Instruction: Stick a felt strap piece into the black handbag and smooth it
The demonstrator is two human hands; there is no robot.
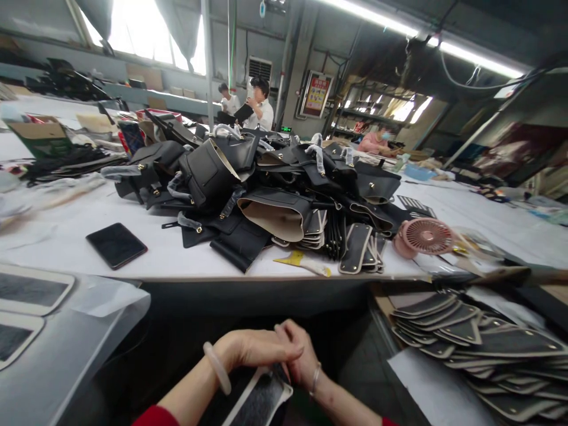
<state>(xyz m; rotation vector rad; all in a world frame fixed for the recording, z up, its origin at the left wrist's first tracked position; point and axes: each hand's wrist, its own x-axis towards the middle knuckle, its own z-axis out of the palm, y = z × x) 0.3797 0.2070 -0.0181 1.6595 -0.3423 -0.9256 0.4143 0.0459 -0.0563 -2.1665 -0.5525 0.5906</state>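
My left hand (257, 348), with a pale bangle at the wrist, meets my right hand (302, 358), which wears a thin bracelet, low in the middle of the view. Their fingers are bent and pressed together, overlapping each other. What lies between them, if anything, is hidden. Just beneath the hands is a dark leather panel (257, 401) with a pale edge, tilted over my lap. Its upper end reaches up to my fingers, and the hands partly cover it.
Black handbags (208, 171) are heaped on the white table (57, 236), with a tablet (116, 244) and a pink fan (426, 235) nearby. Edged panels (501, 340) are stacked at right; more panels (31, 290) lie on the left surface. People (261, 109) sit beyond.
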